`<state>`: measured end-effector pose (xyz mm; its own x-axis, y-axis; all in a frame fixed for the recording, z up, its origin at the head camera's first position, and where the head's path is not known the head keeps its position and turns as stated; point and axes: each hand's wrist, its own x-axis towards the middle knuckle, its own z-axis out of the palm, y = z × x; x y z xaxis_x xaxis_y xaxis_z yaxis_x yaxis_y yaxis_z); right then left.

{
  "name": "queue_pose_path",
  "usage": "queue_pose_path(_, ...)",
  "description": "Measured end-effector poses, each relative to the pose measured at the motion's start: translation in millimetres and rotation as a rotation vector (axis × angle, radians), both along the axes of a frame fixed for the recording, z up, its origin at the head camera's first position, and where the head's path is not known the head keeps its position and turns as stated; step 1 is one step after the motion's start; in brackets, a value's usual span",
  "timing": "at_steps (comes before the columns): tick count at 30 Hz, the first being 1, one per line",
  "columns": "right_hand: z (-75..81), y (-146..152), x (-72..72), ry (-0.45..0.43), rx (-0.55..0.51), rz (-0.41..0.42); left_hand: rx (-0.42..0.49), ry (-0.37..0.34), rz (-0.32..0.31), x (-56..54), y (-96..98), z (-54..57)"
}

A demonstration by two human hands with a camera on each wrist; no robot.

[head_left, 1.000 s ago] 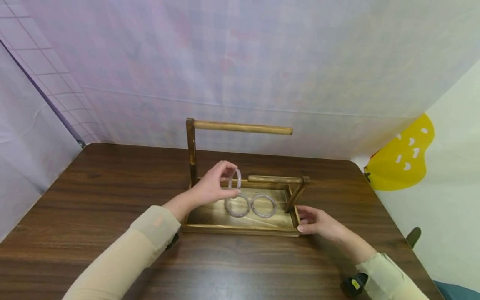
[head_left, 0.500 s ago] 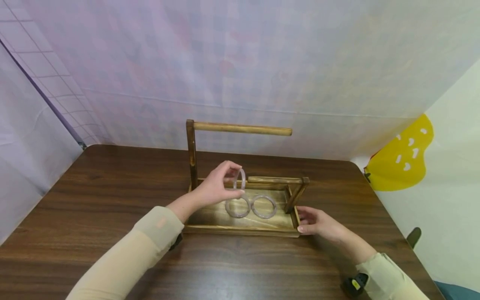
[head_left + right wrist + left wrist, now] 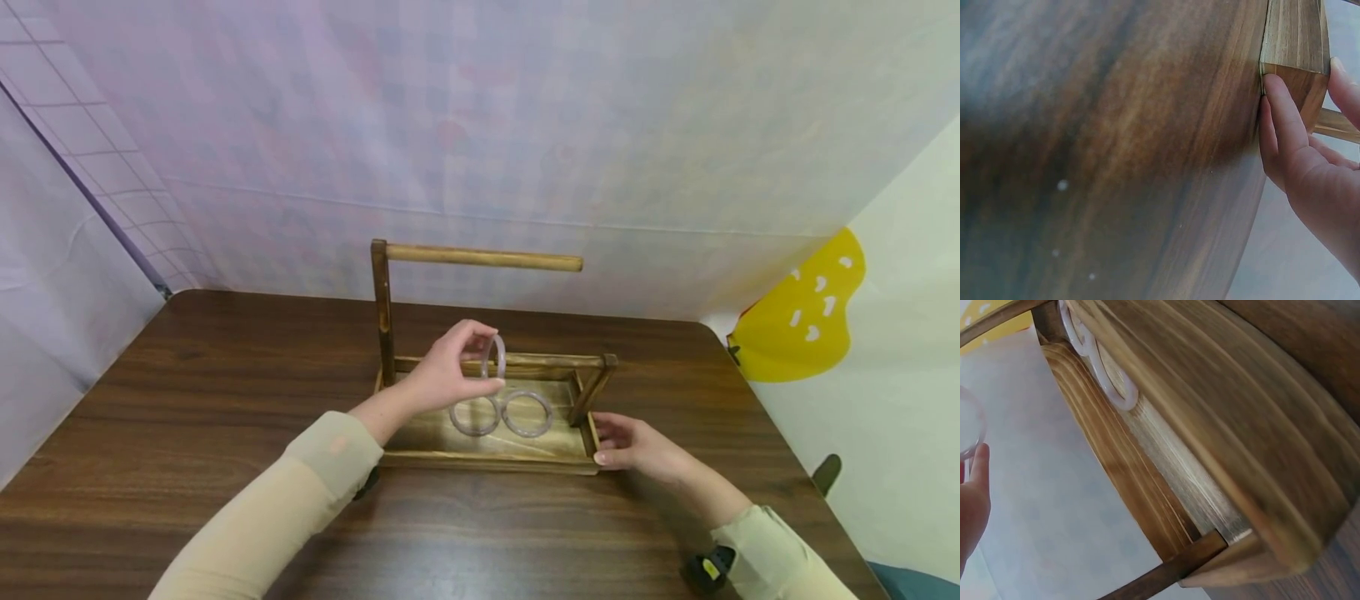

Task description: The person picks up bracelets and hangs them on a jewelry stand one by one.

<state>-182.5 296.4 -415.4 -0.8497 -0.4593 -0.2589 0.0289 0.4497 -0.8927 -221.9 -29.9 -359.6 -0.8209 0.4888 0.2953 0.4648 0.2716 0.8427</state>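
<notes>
My left hand [image 3: 442,371] pinches a translucent pale-lilac bangle [image 3: 502,357] upright between thumb and fingertips, above a brown wooden display rack [image 3: 480,463]. In the left wrist view, the held bangle [image 3: 984,425] and part of the hand [image 3: 972,506] show at the left edge. Two similar bangles lie flat side by side on the rack's tray floor, a left bangle [image 3: 474,432] and a right bangle [image 3: 551,412]. My right hand [image 3: 645,450] holds the tray's right end; in the right wrist view its fingers and thumb lie on opposite sides of that end [image 3: 1300,90].
A tall post [image 3: 383,308] at the rack's left carries a high bar [image 3: 483,257] with a free right end. On the right, a short post [image 3: 592,389] bears a lower bar [image 3: 555,360] pointing left, partly behind the left hand's bangle. The rack stands on a dark wooden table [image 3: 480,533].
My left hand has moved to the right with the bangle, toward the lower bar's free end. My right hand and the two bangles in the tray stay in place.
</notes>
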Motion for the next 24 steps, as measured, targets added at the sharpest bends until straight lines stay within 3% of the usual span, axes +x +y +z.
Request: queue_pose_path(24,-2.0,0.2,0.4,-0.015,-0.065,0.017,0.058,0.001,-0.013,-2.1,17.6,-5.6)
